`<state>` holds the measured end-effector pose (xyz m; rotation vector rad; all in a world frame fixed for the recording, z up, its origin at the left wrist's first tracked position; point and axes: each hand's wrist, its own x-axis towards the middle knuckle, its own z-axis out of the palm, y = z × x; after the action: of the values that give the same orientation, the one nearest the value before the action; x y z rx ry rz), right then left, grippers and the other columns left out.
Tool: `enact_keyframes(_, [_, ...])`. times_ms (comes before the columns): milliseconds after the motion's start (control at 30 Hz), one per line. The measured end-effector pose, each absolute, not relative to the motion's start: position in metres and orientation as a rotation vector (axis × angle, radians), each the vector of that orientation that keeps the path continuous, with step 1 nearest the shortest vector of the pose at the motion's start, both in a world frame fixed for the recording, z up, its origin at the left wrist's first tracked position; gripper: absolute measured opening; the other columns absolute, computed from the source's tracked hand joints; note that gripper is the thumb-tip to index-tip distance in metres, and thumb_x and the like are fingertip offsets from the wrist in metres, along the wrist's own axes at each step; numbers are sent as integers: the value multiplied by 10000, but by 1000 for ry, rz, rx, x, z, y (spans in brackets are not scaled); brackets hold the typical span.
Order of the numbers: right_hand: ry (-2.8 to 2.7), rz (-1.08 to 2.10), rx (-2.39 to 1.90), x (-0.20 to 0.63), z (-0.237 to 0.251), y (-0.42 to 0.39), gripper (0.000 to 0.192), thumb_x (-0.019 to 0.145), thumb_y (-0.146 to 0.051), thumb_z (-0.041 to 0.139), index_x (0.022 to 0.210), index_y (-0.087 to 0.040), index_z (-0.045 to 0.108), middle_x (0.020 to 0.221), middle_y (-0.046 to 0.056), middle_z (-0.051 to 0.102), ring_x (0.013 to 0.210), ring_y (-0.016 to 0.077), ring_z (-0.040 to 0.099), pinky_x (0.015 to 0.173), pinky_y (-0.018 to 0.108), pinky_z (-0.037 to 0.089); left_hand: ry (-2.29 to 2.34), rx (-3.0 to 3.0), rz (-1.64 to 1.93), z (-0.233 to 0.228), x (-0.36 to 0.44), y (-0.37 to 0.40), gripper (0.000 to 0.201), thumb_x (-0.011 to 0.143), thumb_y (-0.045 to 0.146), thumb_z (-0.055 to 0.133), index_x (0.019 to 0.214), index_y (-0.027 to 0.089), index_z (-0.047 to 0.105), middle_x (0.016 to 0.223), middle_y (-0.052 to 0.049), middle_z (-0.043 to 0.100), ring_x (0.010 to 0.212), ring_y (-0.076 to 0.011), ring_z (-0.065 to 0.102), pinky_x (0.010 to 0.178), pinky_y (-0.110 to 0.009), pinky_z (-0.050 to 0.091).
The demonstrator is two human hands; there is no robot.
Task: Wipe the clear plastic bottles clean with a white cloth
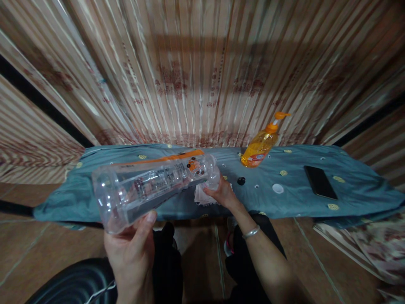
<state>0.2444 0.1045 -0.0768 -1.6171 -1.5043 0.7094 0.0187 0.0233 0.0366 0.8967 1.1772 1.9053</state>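
Observation:
A large clear plastic bottle (164, 181), printed with dark text and an orange picture, lies tilted nearly sideways between my hands above the cloth-covered surface. My left hand (131, 249) grips its wide end from below, the thumb pressed along the near side. Around the narrower right end curls my right hand (223, 192), its fingers partly hidden behind the plastic. Just under that end is a pale folded cloth or tissue (204, 195) with a ruffled edge, near my right thumb; whether the thumb holds it I cannot make out.
Farther back stands a pump bottle of orange liquid (258, 147). A small black round thing (241, 180), a white disc (278, 188) and a black phone (320, 182) lie to the right on the blue-green cloth (300, 202). A striped curtain (196, 84) hangs behind.

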Motion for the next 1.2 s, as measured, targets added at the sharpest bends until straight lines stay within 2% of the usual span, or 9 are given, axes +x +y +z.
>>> enact_keyframes(100, [-1501,708,-1580,244,-78,104,628,739,-278,812,1328,-201,609,1156,123,808,1122,344,772,996,492,621,1165,919,1908,36,19,24,233,646,338,967,775,311,776,901,-21,793,1150,-338,742,1066,-544,577])
enact_keyframes(167, [-1495,705,-1589,244,-78,104,616,735,-277,814,1311,-194,613,1160,127,807,1115,344,774,1000,495,618,1170,919,1910,36,19,24,289,638,340,971,855,300,786,967,-31,803,1155,-334,740,1055,-521,582])
enact_keyframes(300, [-1486,712,-1612,243,-75,103,614,727,-275,819,1299,-194,611,1191,130,800,1115,334,773,1017,497,611,1208,882,1922,34,17,24,614,587,349,994,1151,261,769,1137,-64,790,1085,-283,753,1027,-427,575])
enact_keyframes(433, [-1485,723,-1618,243,-72,103,581,731,-275,816,1268,-174,620,1178,148,801,1092,335,778,1003,501,619,1215,871,1919,33,17,25,789,537,350,1011,1259,204,725,1107,-85,780,972,-268,761,1006,-442,567])
enact_keyframes(700, [-1460,691,-1596,242,-76,103,594,714,-253,808,1275,-199,619,1138,105,813,1054,313,792,979,466,632,1197,839,1928,34,16,25,854,523,300,1012,1310,194,700,1098,-85,775,1059,-291,738,1017,-433,549])
enact_keyframes(1067, [-1493,660,-1584,245,-81,105,557,704,-311,797,1225,-196,636,1120,121,815,1026,327,792,933,469,645,1146,833,1923,29,12,27,860,532,259,1015,1322,185,686,1159,-88,780,1110,-273,733,1108,-432,500])
enact_keyframes(1200, [-1471,663,-1575,244,-83,105,585,693,-295,802,1238,-179,623,1121,132,817,1032,324,793,946,466,642,1115,819,1930,30,13,25,830,534,237,1013,1293,175,683,1180,-103,788,1091,-264,746,1067,-403,534])
